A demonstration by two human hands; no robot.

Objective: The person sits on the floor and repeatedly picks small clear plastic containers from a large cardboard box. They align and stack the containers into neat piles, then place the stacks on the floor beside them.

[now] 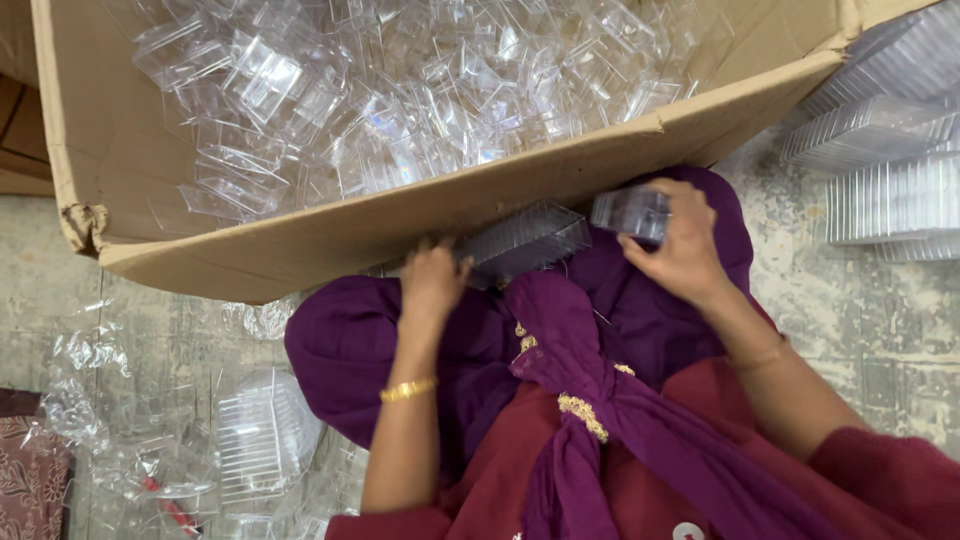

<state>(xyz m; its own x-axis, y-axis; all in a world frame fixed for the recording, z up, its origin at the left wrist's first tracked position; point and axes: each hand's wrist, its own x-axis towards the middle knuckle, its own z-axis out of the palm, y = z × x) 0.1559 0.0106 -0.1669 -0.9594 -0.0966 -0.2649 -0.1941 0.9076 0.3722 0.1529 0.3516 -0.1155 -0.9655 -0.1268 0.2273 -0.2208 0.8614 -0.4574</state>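
I sit on the floor in purple and red clothing, facing a big cardboard box full of loose clear plastic containers. My left hand, with a gold bangle on the wrist, grips the near end of a nested stack of clear containers resting on my lap by the box wall. My right hand holds a single clear plastic container just to the right of that stack's far end.
Finished stacks of clear containers lie on the floor at the right. Another short stack and crumpled clear plastic bags lie at the lower left. A patterned red cloth shows at the left edge.
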